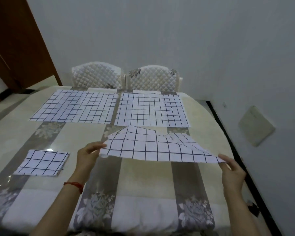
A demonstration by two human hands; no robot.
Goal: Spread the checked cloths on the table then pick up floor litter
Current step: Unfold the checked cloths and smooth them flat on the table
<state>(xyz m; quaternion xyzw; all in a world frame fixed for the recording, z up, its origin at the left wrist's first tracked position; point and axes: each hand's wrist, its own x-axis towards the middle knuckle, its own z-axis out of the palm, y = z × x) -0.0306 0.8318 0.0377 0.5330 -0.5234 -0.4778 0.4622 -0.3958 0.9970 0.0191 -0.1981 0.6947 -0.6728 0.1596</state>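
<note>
Two white checked cloths lie flat side by side at the table's far end, one on the left (75,108) and one on the right (152,109). A third checked cloth (152,147) hangs above the table, partly unfolded and rumpled at its far edge. My left hand (88,155) pinches its near left corner. My right hand (232,169) pinches its near right corner. A folded checked cloth (43,162) rests on the table to the left of my left arm.
The table (143,181) wears a cream and grey floral cover under clear plastic. Two white quilted chairs (124,77) stand at its far edge against the wall. A brown door (15,40) is at the far left. The right wall runs close beside the table.
</note>
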